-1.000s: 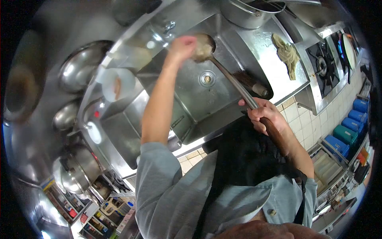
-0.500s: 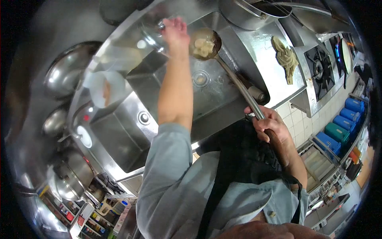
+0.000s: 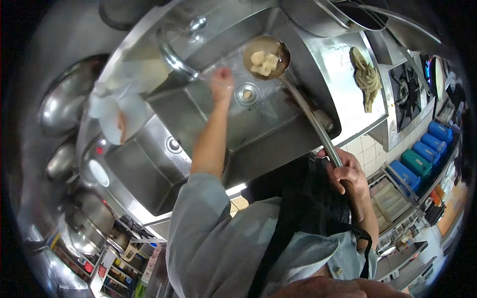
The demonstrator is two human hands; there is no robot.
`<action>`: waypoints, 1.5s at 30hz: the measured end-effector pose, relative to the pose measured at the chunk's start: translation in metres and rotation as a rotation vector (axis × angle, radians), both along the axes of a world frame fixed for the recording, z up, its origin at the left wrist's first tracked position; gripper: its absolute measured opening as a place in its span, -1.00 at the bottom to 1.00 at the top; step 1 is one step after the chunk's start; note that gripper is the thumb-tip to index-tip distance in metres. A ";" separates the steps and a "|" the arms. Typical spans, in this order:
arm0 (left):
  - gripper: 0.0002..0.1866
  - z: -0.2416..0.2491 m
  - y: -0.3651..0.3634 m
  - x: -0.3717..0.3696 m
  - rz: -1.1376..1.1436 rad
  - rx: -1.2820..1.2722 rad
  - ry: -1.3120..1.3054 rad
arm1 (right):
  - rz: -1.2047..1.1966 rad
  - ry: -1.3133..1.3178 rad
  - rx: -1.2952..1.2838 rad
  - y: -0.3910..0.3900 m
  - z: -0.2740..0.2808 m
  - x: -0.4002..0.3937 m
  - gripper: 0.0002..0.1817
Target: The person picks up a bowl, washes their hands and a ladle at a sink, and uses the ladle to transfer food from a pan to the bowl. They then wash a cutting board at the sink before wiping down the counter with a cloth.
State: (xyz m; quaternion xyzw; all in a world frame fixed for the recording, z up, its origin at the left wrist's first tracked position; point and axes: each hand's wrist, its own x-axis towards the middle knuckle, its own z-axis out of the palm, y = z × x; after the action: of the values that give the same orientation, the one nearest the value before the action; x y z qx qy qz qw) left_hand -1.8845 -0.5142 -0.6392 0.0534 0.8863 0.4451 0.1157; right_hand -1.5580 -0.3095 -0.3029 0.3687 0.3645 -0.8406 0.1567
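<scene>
A long-handled ladle (image 3: 312, 115) is in my right hand (image 3: 346, 171), whose fingers wrap round the lower part of its handle. Its round bowl (image 3: 252, 45) hangs over the sink (image 3: 268, 121) and holds several pale, soft-looking pieces in liquid. My left hand (image 3: 222, 82) is over the sink, between the tap's spout (image 3: 175, 60) and the ladle bowl, touching neither. Motion blurs its fingers, so I cannot make out whether they are closed. Behind the spout sits the tap's lever (image 3: 198, 24). Below the bowl, a pale bit lies on the drain (image 3: 247, 94).
A twisted cloth (image 3: 366, 82) lies on the steel counter right of the sink. Further right is a gas burner (image 3: 405, 84). A large pot (image 3: 318, 17) stands at the back. Translucent containers (image 3: 112, 116) stand left, by a second basin (image 3: 139, 166). A dark cylindrical object (image 3: 323, 120) lies in the sink.
My left hand has left the tap's lever and come down toward me over the sink. The ladle, still in my right hand, appears slightly further right as the view shifts.
</scene>
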 end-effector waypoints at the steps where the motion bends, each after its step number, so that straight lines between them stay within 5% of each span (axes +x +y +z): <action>1: -0.70 -0.014 -0.008 0.023 -0.123 -0.197 0.016 | -0.010 -0.025 -0.002 0.001 -0.002 0.000 -0.25; 3: -0.77 -0.043 -0.009 0.050 -0.269 -0.550 -0.240 | -0.017 -0.060 -0.004 0.004 -0.005 -0.004 -0.24; 9: -0.66 -0.128 0.002 0.088 -0.495 -0.495 -0.317 | -0.020 -0.156 -0.025 0.011 0.005 -0.018 -0.22; 13: -0.63 -0.119 0.020 0.091 -0.457 -0.585 -0.351 | -0.065 -0.174 -0.076 0.014 0.004 -0.020 -0.24; 15: -0.60 -0.095 0.028 0.091 -0.249 -0.594 -0.406 | -0.091 -0.180 -0.095 0.013 0.003 -0.020 -0.25; 18: -0.58 -0.191 -0.002 0.101 -0.432 -0.585 -0.288 | -0.095 -0.155 -0.148 0.016 -0.003 -0.019 -0.25; 21: -0.59 -0.121 0.015 0.085 -0.478 -0.607 -0.461 | -0.098 -0.143 -0.164 0.014 -0.002 -0.021 -0.25; 28: -0.60 -0.055 0.024 0.071 -0.418 -0.568 -0.658 | -0.108 -0.145 -0.174 0.015 -0.001 -0.017 -0.26; 30: -0.58 -0.078 0.019 0.082 -0.720 -0.706 -0.445 | -0.096 -0.146 -0.165 0.017 -0.002 -0.014 -0.27; 34: -0.62 -0.062 0.025 0.082 -0.773 -0.734 -0.426 | -0.063 -0.143 -0.140 0.021 -0.001 -0.011 -0.27; 37: -0.65 -0.113 -0.010 0.088 -0.763 -0.662 -0.397 | -0.044 -0.133 -0.124 0.020 0.005 -0.013 -0.28; 39: -0.67 -0.186 -0.045 0.104 -0.660 -0.390 0.344 | -0.051 -0.127 -0.124 0.021 0.006 -0.012 -0.28; 42: -0.69 -0.028 -0.016 0.065 -0.103 -0.129 -0.211 | -0.039 -0.127 -0.084 0.018 0.010 -0.013 -0.29; 45: -0.74 0.103 0.006 0.049 0.015 0.239 -0.165 | 0.003 -0.124 -0.028 0.020 0.010 -0.013 -0.30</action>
State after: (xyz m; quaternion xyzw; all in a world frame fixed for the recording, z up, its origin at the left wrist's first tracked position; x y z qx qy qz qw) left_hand -1.8351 -0.5081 -0.5361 0.0232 0.8149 0.5512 0.1778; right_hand -1.5710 -0.2898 -0.2929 0.4175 0.3429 -0.8208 0.1854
